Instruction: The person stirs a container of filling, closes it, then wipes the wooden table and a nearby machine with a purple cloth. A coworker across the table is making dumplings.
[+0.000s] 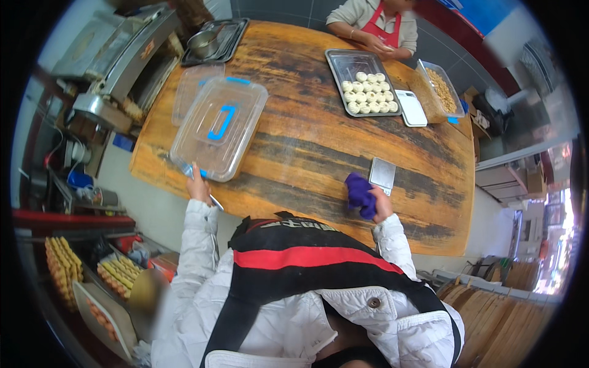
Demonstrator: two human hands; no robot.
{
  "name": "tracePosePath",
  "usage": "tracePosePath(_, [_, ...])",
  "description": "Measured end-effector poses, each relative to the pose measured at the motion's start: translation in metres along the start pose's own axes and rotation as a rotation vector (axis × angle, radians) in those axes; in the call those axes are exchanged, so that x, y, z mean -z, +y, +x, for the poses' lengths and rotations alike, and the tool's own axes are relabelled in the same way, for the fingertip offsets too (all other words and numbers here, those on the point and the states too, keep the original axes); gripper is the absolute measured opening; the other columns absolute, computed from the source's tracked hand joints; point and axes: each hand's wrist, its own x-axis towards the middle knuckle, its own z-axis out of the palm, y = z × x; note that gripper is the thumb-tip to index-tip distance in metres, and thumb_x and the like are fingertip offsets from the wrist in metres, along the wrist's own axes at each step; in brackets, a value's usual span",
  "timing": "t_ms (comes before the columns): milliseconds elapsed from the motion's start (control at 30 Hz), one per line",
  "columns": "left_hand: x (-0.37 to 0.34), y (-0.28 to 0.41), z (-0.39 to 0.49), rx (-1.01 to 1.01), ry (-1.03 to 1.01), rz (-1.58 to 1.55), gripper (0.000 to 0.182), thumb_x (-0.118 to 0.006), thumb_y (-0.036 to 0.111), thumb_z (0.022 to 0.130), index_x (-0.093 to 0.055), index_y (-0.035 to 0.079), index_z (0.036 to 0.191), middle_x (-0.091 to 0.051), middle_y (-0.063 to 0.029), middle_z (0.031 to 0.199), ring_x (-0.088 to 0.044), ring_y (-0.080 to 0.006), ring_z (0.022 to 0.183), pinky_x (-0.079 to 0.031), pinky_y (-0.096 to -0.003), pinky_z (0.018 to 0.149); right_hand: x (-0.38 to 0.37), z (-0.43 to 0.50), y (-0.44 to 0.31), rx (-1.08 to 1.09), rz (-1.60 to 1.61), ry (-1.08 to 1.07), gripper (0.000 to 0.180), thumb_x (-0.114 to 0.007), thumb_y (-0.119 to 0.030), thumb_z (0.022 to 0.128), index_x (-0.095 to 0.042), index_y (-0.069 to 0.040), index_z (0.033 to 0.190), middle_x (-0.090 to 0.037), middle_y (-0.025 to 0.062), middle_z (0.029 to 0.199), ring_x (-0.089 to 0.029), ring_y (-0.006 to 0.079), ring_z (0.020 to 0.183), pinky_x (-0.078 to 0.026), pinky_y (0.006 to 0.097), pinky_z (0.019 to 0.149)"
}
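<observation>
My left hand is closed around a slim metal utensil, its exact kind hidden by the fingers. It is at the near corner of a clear plastic storage box with a lid, blue handle and blue latches. Whether it also touches the box I cannot tell. In my right hand is a crumpled purple cloth, held over the near part of the wooden table. Just beyond that hand lies a small scale with a metal plate, partly covered by my fingers.
Across the table, a person in a red apron has both hands together behind a metal tray of round dough pieces. Beside it are a white scale and a tub of crumbly filling. A metal bowl stands far left.
</observation>
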Motion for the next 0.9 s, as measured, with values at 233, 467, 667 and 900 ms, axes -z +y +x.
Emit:
tracePosePath(233, [-0.019,-0.011,-0.021,0.074,-0.094,-0.030,0.035,-0.052,0.045,0.086,-0.040,0.014,0.075,-0.037,0.0022,0.058,-0.024,-0.0056,0.032,-0.016,-0.0236,0.028,-0.066,0.016,0.004,0.178,-0.073,0.150,0.032,-0.055,-0.014,0.085,-0.046,0.002,0.112,-0.058,0.0107,0.100,-0.058,0.0193,0.088,-0.048,0.0305,0.077])
tracePosePath(467, [-0.016,-0.016,-0.023,0.043,-0.118,-0.028,0.035,-0.052,0.045,0.086,-0.040,0.014,0.079,-0.039,0.0026,0.060,-0.025,-0.0050,0.034,-0.017,-0.0234,0.029,-0.087,0.045,0.005,0.038,0.091,-0.149,0.033,-0.053,-0.005,0.081,-0.047,0.001,0.113,-0.058,0.0096,0.100,-0.058,0.0174,0.088,-0.047,0.0281,0.078])
tracePosePath(667, [-0.020,-0.011,-0.029,0.046,-0.091,0.005,0.039,-0.050,0.049,0.086,-0.040,0.014,0.070,-0.035,0.0040,0.052,-0.023,-0.0054,0.032,-0.015,-0.0233,0.029,-0.100,0.088,0.005,0.288,-0.131,0.112,0.041,-0.055,-0.005,0.081,-0.043,0.004,0.119,-0.055,0.0110,0.108,-0.054,0.0173,0.095,-0.044,0.0273,0.082])
tracePosePath(900, [-0.019,-0.001,-0.035,0.062,-0.077,0.067,0.033,-0.047,0.044,0.089,-0.043,0.012,0.081,-0.045,0.0002,0.065,-0.026,-0.0057,0.032,-0.016,-0.0229,0.030,-0.113,0.220,0.020,0.335,-1.180,0.435,0.074,-0.060,-0.036,0.077,-0.028,0.004,0.132,-0.030,0.0295,0.133,-0.026,0.0380,0.126,-0.021,0.0404,0.105])
